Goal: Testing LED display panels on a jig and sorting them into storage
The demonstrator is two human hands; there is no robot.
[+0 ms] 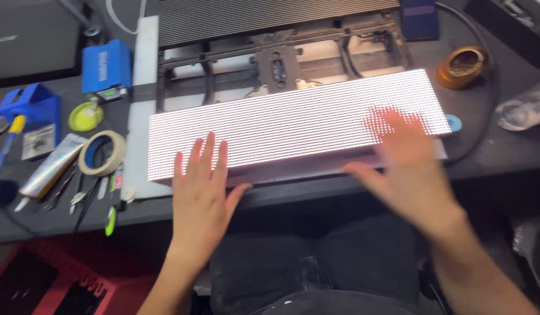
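A long lit LED panel (293, 125) glowing white lies across a dark metal frame (270, 64) on the workbench. A patch near its right end glows red. My left hand (201, 192) lies flat with fingers spread on the panel's lower left edge. My right hand (407, 172), blurred by motion, hovers open over the panel's right end, just below the red patch. Neither hand holds anything.
A second unlit panel (270, 17) lies behind the frame. To the left are a roll of tape (102, 153), a tube (51, 166), tweezers and small tools (77, 195), a blue box (106, 65) and a yellow lid (86, 116). A copper-coloured roll (463, 65) sits right.
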